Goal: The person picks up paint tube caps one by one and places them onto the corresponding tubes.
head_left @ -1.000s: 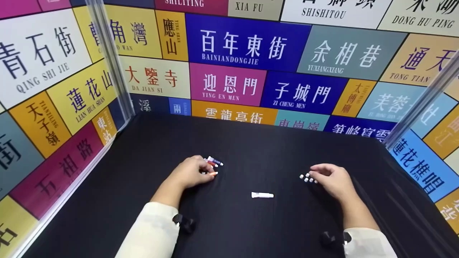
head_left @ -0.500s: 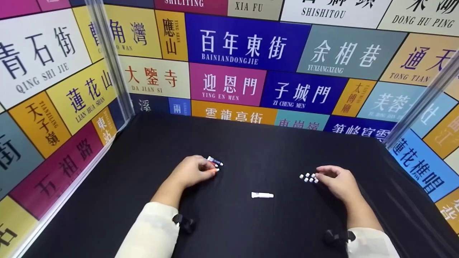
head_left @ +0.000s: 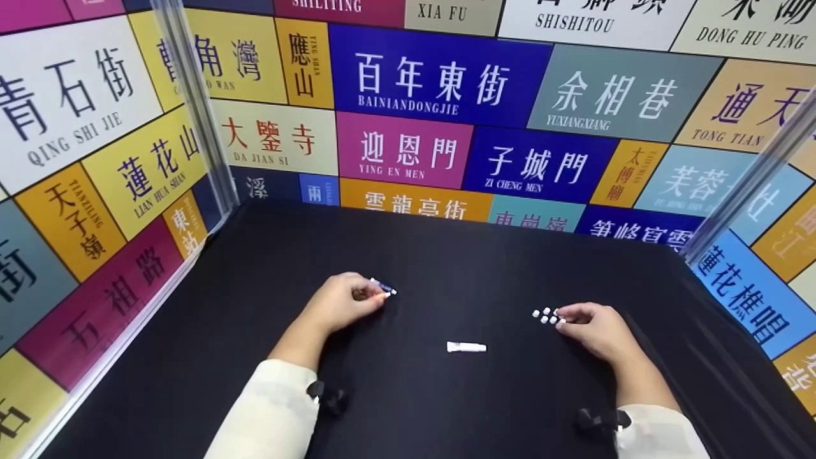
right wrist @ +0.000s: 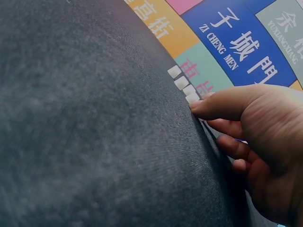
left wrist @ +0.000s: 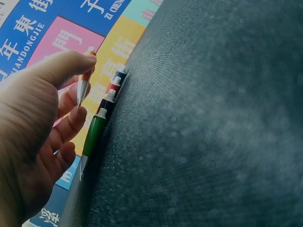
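My left hand (head_left: 344, 303) pinches a small orange paint tube (left wrist: 84, 80) between thumb and fingers, with its white threaded neck bare. Beneath that hand lies a row of tubes: a green tube (left wrist: 96, 130), a black tube (left wrist: 105, 107), a red tube (left wrist: 114, 86) and a blue tube (left wrist: 122, 74). In the head view, the hand hides most of this row. On the right, several small white caps (head_left: 545, 315) are grouped on the black cloth. The right hand (head_left: 596, 328) pinches the nearest white cap (right wrist: 191, 97) at the group's right side.
A white tube (head_left: 466, 347) lies alone on the black tablecloth (head_left: 433, 274), between the hands and nearer the person. Colourful sign-covered panels (head_left: 440, 76) rise behind the table and along its sides. Each wrist wears a black camera mount (head_left: 328, 396).
My left hand has lifted the orange tube slightly and shifted it farther from the person. The right hand has drawn back rightward from the caps, then closed its fingers at the group's right side.
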Tool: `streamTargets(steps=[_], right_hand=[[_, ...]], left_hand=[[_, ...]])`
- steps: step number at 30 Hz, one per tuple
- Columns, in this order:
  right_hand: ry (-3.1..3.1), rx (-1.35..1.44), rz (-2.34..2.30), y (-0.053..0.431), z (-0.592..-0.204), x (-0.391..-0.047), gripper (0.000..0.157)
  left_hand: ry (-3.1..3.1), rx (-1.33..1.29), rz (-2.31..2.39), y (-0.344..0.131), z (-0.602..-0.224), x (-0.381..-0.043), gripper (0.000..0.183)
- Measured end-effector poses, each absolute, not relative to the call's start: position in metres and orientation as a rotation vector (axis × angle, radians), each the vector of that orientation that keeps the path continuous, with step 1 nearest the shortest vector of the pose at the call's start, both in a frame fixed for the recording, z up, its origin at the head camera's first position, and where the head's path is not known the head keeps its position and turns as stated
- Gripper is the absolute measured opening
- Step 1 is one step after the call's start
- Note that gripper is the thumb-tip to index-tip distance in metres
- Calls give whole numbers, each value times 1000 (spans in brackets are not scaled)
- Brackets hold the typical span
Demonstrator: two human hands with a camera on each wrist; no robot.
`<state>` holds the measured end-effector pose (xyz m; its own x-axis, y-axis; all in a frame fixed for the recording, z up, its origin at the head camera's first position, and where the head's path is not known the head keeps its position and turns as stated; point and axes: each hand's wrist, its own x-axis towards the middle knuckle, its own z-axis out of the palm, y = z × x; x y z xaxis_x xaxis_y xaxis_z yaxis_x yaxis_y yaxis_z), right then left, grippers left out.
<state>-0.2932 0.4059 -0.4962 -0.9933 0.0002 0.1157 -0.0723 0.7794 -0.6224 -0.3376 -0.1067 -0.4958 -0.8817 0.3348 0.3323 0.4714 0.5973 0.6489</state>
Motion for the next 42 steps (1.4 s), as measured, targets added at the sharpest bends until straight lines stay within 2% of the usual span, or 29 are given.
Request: streamTargets(steps=[15,23,34,42], right_hand=[[-2916,39,861,411,-496,-293,22],[-2853,-38,909,411,-491,-292,26],[-2702,-117,1136,391,-454,-286,42],[-2656,-49,1170,373,-431,-276,39]], left_hand=[[-2657,-583,-1267,-105,-494,-338,6],[-2584,-638,-1234,-101,-489,-337,6],[-2442,-726,-1275,-93,-474,-333,8],[-2375,-745,-1320,-89,-460,-327,8]])
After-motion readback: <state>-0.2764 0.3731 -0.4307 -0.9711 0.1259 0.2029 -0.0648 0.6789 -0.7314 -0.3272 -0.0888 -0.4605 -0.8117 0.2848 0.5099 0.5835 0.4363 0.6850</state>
